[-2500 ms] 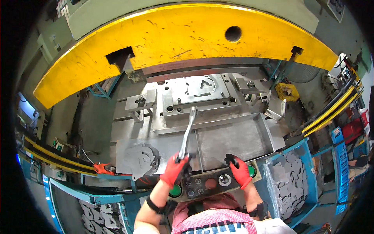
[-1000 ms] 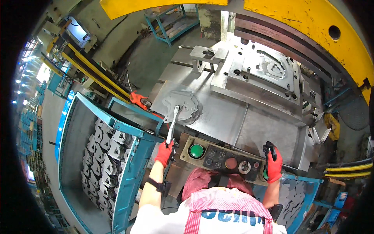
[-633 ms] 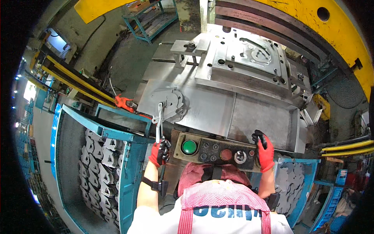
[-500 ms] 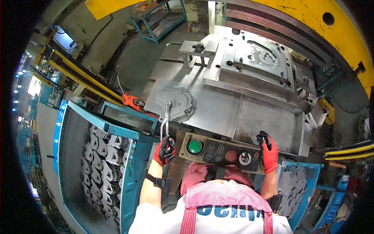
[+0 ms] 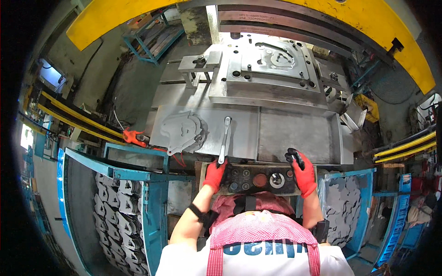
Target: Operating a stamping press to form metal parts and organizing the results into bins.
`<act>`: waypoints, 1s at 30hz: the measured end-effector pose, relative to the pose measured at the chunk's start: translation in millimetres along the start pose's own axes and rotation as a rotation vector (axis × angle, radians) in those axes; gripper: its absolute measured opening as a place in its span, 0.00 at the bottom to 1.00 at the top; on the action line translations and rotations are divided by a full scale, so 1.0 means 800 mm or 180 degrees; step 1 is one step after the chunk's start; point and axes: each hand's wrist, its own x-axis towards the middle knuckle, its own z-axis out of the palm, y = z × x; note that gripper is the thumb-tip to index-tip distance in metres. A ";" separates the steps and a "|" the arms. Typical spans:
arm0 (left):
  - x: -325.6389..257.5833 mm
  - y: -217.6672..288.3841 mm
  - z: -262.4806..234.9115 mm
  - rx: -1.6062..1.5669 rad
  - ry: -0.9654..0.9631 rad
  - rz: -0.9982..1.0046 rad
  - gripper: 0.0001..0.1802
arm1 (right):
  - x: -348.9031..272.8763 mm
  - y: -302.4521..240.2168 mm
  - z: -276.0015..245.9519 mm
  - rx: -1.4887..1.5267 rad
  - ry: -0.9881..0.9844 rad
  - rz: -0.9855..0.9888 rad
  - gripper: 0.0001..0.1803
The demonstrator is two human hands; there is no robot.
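My left hand (image 5: 214, 174), in a red glove, grips the handle of a long metal pick-up tool (image 5: 224, 140) whose tip rests on the grey press table (image 5: 294, 133). My right hand (image 5: 301, 170), also red-gloved, rests on the right end of the black control panel (image 5: 258, 178) with its round buttons. A small stack of flat grey metal blanks (image 5: 183, 131) lies on the table left of the tool. Further back sits the steel die (image 5: 271, 64) with a shaped part in it.
A blue bin (image 5: 115, 207) of stacked blanks stands at my left, another blue bin (image 5: 343, 211) of parts at my right. A yellow press guard (image 5: 377, 27) arches overhead. An orange hand tool (image 5: 133, 136) lies by the table's left edge.
My view has swung back to the right toward the press. The tool tip has left the stack of blanks and now points straight up the table. My right hand stays on the panel.
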 end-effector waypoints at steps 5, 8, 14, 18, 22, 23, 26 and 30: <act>0.040 -0.016 0.036 0.0659 -0.0137 -0.0709 0.32 | -0.017 -0.014 -0.018 -0.0448 0.0064 -0.0373 0.18; 0.046 -0.058 0.033 0.0559 -0.0035 -0.1125 0.32 | -0.024 -0.016 -0.023 -0.0437 -0.0027 -0.0226 0.17; -0.016 -0.009 0.006 0.0907 0.0299 -0.0335 0.39 | -0.031 0.008 -0.036 -0.0066 -0.0245 -0.0329 0.16; -0.033 0.032 -0.062 0.2197 0.2183 0.0878 0.52 | -0.022 0.031 -0.035 -0.0205 -0.0538 -0.0254 0.16; -0.005 0.049 -0.136 0.3336 0.1988 -0.0175 0.63 | -0.024 -0.006 -0.012 -0.0224 -0.0944 -0.0337 0.17; 0.012 0.043 -0.146 0.3430 0.1831 -0.0456 0.64 | -0.023 -0.013 -0.004 -0.0169 -0.1162 -0.0345 0.17; 0.048 0.045 -0.172 0.3576 0.1401 -0.0851 0.64 | -0.024 -0.027 0.025 -0.0167 -0.1366 -0.0637 0.19; 0.087 0.059 -0.190 0.3700 0.0400 -0.1216 0.58 | -0.032 -0.065 0.071 0.0084 -0.1790 -0.0378 0.24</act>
